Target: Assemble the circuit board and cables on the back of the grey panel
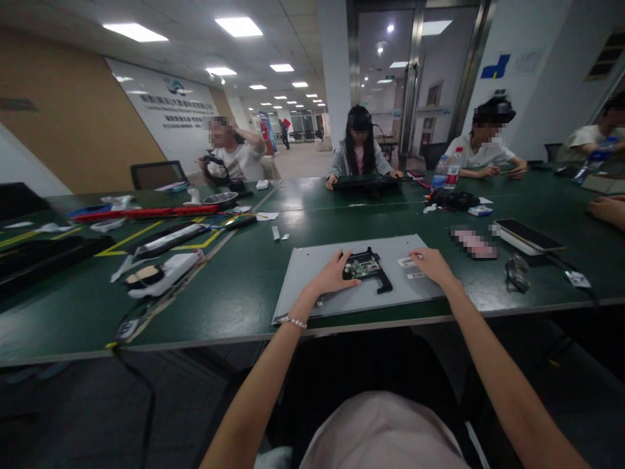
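A flat grey panel (307, 273) lies on the green table in front of me. On it rests a black bracket (385, 280) around a green circuit board (364, 266). My left hand (336, 273) is at the bracket's left side, thumb and fingers spread around its edge. Over the panel's right part, my right hand (432, 264) has its fingertips pinched together beside a white label (405, 262); whatever they hold is too small to make out. A second label (416, 275) is just below.
Several people sit around the green table (234, 280). To the left are a white device (166, 273) and a red strip (156, 212). At right lie a phone-like slab (530, 234), a clear object (516, 273) and bottles (453, 170).
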A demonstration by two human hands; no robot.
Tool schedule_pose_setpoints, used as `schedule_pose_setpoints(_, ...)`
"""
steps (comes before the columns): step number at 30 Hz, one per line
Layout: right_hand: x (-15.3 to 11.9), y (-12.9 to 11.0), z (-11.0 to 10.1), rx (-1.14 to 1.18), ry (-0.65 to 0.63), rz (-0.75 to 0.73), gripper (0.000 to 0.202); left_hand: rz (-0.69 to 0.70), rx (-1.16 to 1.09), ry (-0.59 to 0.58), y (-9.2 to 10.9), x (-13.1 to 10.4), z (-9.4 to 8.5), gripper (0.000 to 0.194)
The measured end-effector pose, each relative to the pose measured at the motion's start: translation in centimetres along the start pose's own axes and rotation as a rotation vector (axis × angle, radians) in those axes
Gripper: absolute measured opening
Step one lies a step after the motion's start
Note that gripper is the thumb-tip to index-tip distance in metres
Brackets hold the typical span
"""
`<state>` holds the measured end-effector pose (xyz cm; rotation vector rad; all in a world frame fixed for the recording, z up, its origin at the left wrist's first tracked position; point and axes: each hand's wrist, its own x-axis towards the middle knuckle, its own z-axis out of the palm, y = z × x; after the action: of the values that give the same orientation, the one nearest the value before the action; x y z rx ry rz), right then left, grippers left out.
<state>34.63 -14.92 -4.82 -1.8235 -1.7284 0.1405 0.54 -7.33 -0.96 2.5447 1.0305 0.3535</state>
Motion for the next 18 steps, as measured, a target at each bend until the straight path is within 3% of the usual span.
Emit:
schedule_pose_setpoints(10, 0.0, 0.1, 0.0, 0.008, -0.021, -0.009, 0.029, 0.006, 0.096, 0.015, 0.0, -0.2, 0.4, 0.102)
schedule_pose_setpoints(14, 0.1, 0.2, 0.0, 0.009, -0.018, -0.013, 0.029, 0.039, 0.136, 0.038, 1.8, -1.1, -1.0, 0.101)
schedule_pose_setpoints(16, 0.2, 0.3, 0.2, 0.017, -0.018, -0.017, 0.029, 0.081, 0.158, 0.152, 4.0, -2.9, -3.1, 0.085)
schedule_pose_setpoints(18, 0.4, 0.4, 0.3, 0.024, -0.015, -0.017, 0.029, 0.151, 0.133, 0.405, 6.8, -5.6, -5.9, 0.054)
